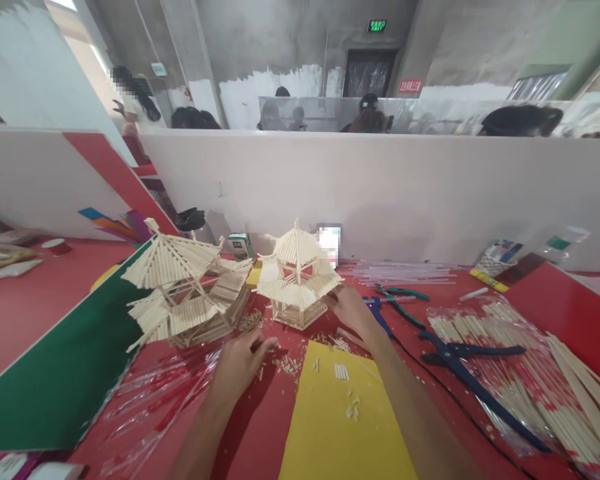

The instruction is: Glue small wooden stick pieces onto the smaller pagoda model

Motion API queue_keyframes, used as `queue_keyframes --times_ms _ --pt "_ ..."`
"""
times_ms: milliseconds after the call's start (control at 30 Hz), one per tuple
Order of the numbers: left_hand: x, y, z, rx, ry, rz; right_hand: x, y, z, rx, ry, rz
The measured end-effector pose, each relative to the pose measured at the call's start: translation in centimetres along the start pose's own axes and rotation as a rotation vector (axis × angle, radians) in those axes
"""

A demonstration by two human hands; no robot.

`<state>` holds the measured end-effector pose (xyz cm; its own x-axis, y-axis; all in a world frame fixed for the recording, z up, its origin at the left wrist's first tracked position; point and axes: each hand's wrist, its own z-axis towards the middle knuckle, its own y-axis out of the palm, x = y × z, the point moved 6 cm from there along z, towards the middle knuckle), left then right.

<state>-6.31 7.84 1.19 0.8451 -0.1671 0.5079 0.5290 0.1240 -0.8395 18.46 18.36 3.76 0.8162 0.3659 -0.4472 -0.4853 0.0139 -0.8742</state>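
Observation:
A small pavilion model [297,277] built of wooden sticks stands on the red table [40,307]. My right hand [347,308] touches its lower roof edge on the right side, fingers curled against the sticks. My left hand [240,363] rests on the table in front of the model, fingers curled in a pinch over loose stick offcuts; whether it holds a piece is hidden. A larger, tilted stick pavilion [187,290] sits to the left, partly on a green board [65,373].
A yellow sheet [345,427] with cut stick bits lies near me. Blue-handled cutters [473,370] and green-handled pliers [400,297] lie on the right beside bags of sticks [530,373]. Crumpled clear wrappers [150,400] lie on the left. A white partition [380,193] stands behind, people beyond it.

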Motion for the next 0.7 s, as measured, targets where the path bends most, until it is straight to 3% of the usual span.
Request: queue_keyframes --times_ms 167,333,600,700 --pt "-0.3 -0.9 0.0 0.031 0.027 -0.037 -0.7 0.1 -0.5 -0.041 -0.122 0.004" --pt "-0.7 -1.1 -0.1 0.045 -0.007 -0.108 -2.1 -0.1 -0.8 0.006 -0.203 0.031" --pt "-0.2 -1.4 0.0 0.158 0.032 -0.103 -2.6 1.1 0.1 0.052 -0.100 -0.013" --pt "-0.5 -1.1 0.1 0.097 0.035 -0.094 -2.6 1.1 0.1 0.065 -0.089 -0.031"
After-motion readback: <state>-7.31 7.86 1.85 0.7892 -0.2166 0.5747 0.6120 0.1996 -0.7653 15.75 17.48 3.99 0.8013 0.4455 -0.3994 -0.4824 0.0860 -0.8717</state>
